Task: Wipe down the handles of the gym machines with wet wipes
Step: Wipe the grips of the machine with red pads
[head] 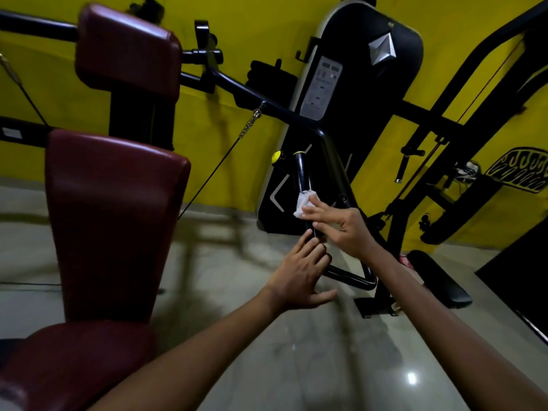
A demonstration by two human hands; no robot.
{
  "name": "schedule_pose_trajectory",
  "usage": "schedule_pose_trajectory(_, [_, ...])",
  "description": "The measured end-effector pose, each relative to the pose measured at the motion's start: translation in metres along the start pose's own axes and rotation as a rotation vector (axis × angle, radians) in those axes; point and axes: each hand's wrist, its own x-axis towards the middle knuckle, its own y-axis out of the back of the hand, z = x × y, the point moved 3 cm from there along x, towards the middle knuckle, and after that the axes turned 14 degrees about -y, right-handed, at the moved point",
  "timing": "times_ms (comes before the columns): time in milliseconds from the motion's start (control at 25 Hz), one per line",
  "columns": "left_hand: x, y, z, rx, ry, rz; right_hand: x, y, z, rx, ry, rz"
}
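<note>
White wet wipe (303,204), bunched small, pressed by the right hand (345,225) against the black upright handle (303,173) of the pec-fly machine; the fingers lie nearly straight along the bar, trapping the wipe against it rather than clenching round it. The wipe sits about midway along the handle, below its yellow-ringed top end. Left hand (299,277), fingers extended and spread, fingertips touching the lower part of the same bar, grasping nothing; it appears to steady the handle. Handle forms one side of a black tubular loop (351,275) hanging from the machine arm, just beside the maroon padded seat back (112,221). Background: yellow wall (252,28), black weight-stack shroud (364,93), a further cable station (462,123) to the right.

Progress, as judged: wiping of this one handle is under way, its upper stretch and the rest of the loop probably still to be covered. Whether other handles are already clean cannot be told; those of the neighbouring station look untouched at present.
</note>
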Motion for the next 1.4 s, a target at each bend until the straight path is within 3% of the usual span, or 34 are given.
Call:
schedule_pose_trajectory(200, [0.002,-0.001,0.005,-0.014,0.059,0.027,0.052,0.004,-0.004,-0.063,-0.013,0.101])
schedule_pose_trajectory(440, [0.000,-0.003,0.002,-0.005,0.036,0.009,0.109,0.005,-0.010,0.106,-0.263,0.051])
schedule_pose_trajectory(600, [-0.001,-0.006,0.001,-0.026,0.050,0.053,0.100,0.008,-0.002,0.254,-0.439,0.185])
schedule_pose_trajectory(720, [-0.002,-0.007,-0.001,-0.030,0.027,0.101,0.086,0.000,-0.005,0.220,-0.367,0.239])
schedule_pose_trajectory(880, [-0.003,-0.012,-0.001,-0.044,0.025,0.168,0.101,-0.002,-0.009,0.062,-0.233,0.138])
schedule_pose_trajectory(1000, [-0.002,-0.013,-0.003,-0.039,0.019,0.186,0.119,0.005,-0.015,0.009,-0.287,0.124])
schedule_pose_trajectory(1120, [-0.004,-0.011,-0.005,-0.046,-0.004,0.162,0.130,0.007,-0.014,0.254,-0.504,0.115])
schedule_pose_trajectory(1280, [-0.003,-0.009,-0.006,-0.041,-0.021,0.129,0.116,-0.005,0.001,0.954,-0.732,0.009])
schedule_pose_trajectory(1400, [-0.003,-0.009,-0.007,-0.048,-0.018,0.164,0.095,-0.006,0.016,1.016,-0.797,-0.164])
